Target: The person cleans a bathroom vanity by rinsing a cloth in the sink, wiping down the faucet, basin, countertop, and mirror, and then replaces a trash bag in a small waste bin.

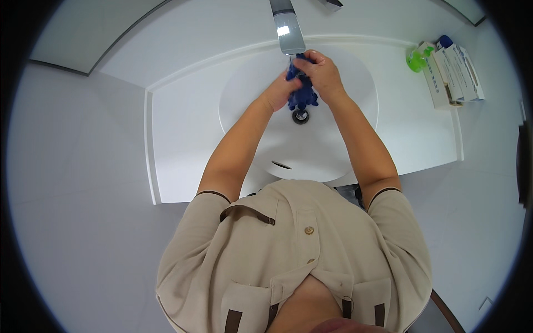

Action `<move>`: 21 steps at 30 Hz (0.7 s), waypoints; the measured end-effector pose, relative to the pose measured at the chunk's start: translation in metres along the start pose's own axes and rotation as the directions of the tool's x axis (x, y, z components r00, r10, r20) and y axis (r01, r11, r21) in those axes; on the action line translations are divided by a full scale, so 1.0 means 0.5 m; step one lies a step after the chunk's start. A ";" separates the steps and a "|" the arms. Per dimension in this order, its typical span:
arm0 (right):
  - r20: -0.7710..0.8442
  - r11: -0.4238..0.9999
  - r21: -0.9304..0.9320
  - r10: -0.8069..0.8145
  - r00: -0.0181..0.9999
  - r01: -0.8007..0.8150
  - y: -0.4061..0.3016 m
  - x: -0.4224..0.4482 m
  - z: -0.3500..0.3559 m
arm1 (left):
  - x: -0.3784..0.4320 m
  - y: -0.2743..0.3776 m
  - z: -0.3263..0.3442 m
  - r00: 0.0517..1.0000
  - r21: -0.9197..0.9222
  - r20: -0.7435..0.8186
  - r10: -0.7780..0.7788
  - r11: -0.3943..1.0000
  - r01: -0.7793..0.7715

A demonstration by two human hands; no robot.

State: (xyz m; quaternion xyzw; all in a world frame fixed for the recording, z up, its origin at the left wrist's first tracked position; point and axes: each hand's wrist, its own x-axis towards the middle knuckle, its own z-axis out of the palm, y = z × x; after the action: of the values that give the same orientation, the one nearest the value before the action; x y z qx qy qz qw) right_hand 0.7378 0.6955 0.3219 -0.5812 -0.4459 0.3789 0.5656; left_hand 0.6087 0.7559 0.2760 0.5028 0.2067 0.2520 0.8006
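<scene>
Under the faucet spout [290, 35] my two hands hold a crumpled, dark blue wet item [303, 93], a cloth or a glove; I cannot tell which. My left hand [282, 89] grips it from the left, thumb across its front. From the upper right, my right hand [322, 70] pinches its top part; those fingers are slightly blurred. Lumpy ends of the blue item hang just above the metal drain [300, 116] of the white oval washbasin [250, 79]. Water seems to run from the spout onto it.
At the counter's right end stand a green pump bottle [416, 59], white printed boxes [454, 75] and a dark blue cap [444, 41]. An oval overflow slot [281, 165] marks the basin's near wall. Raised white edging [149, 145] borders the counter [179, 158] on the left.
</scene>
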 end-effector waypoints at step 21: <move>0.430 0.251 0.685 0.619 0.657 -0.684 0.269 0.007 -0.004 | -0.051 -0.019 0.020 0.847 0.837 0.522 -0.106 0.258 -0.483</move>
State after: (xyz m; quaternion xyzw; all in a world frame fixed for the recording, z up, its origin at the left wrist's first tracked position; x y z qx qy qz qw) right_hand 0.7529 0.7032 0.1885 -0.3738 0.0384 0.7551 0.5373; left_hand 0.5962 0.7297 0.2735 0.9444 0.0453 0.0426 0.3230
